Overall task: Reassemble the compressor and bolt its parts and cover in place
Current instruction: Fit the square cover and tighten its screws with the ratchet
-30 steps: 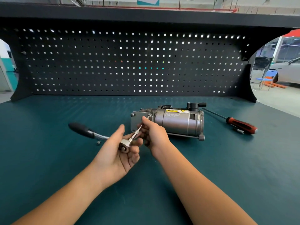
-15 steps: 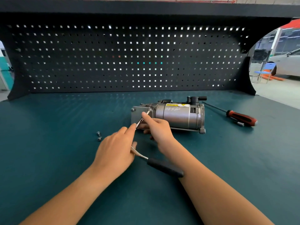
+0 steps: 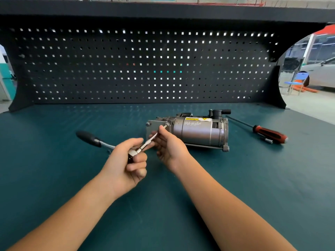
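The grey compressor [image 3: 197, 131] lies on its side in the middle of the green bench, its flat cover plate [image 3: 151, 126] facing left. A ratchet wrench [image 3: 88, 138] with a black handle points left; its thin extension bit [image 3: 148, 141] reaches up to a bolt [image 3: 165, 126] at the plate's upper right corner. My left hand [image 3: 125, 165] grips the ratchet head, fingers curled round it. My right hand [image 3: 168, 145] pinches the extension near its tip, just in front of the plate. Another bolt sits in the plate's upper left corner.
A red-and-black screwdriver [image 3: 268, 135] lies on the bench right of the compressor, with a small bit [image 3: 268, 141] beside it. A black pegboard [image 3: 145, 66] closes the back of the bench. The bench edge drops off at the right.
The ratchet handle has swung from pointing right, under my right forearm, round to pointing left. My left hand turned palm-up with it. My right hand stays on the extension at the bolt.
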The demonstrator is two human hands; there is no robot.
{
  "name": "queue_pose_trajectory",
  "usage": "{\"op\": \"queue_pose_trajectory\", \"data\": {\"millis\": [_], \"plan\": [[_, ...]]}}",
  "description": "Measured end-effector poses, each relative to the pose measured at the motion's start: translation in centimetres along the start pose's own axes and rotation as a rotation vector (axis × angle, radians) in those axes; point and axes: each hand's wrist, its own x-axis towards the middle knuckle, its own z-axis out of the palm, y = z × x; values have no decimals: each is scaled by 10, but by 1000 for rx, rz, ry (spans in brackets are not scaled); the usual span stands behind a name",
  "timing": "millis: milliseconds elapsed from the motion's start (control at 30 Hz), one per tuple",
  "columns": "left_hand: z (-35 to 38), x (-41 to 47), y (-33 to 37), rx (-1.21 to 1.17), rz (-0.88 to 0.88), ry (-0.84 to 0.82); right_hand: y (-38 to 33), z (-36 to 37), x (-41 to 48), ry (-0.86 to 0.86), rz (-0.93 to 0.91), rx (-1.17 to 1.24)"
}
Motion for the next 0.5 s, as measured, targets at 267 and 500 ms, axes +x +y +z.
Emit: {"op": "queue_pose_trajectory", "data": {"millis": [267, 500], "plan": [[-5, -2, -18, 1658, 864, 337, 0, -7, 0, 101, -98, -145], [-6, 4, -16, 1111, 730, 165, 0, -8, 2, 44, -112, -98]]}}
